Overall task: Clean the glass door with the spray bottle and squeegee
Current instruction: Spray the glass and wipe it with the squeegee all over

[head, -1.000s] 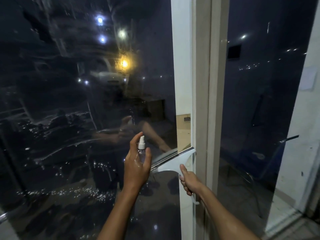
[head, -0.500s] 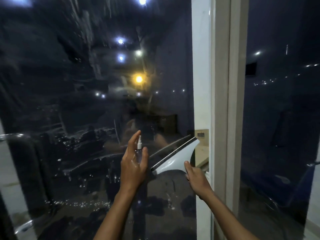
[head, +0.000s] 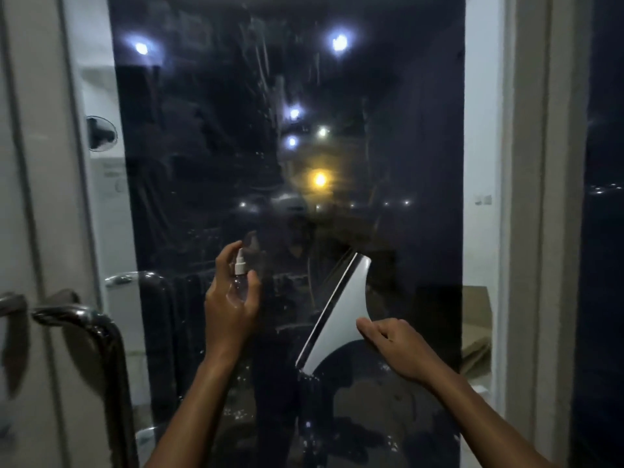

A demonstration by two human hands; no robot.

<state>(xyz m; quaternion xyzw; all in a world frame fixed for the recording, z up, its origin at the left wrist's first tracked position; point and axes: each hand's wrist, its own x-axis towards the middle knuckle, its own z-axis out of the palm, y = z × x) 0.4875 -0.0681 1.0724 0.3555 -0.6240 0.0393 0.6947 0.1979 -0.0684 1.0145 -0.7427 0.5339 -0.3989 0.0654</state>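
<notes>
Your right hand (head: 393, 346) sits nearest the camera, low and to the right, fingers curled round the handle of the squeegee (head: 339, 310) — the handle itself is hidden inside your grip. From that hand the white head fans out up and to the left, and its dark blade edge runs along a steep diagonal, lower end down by the wet patch, upper end tilted up and right. That long axis is what your coming stroke turns on: as I judge it, the blade wants drawing sideways or downward across its own length, not along it. A little farther out and to the left, your left hand (head: 233, 298) grips the small clear spray bottle (head: 239, 275), white nozzle upright, forefinger raised over the top, thumb alongside the body. The two hands are well apart, the squeegee head between them but nearer the right. Beyond both lies the glass door (head: 209, 136) — droplets and streaks show on the lower pane around and below the blade, so I judge the wiping is still to finish. Whether the blade is actually touching the glass cannot be told.
</notes>
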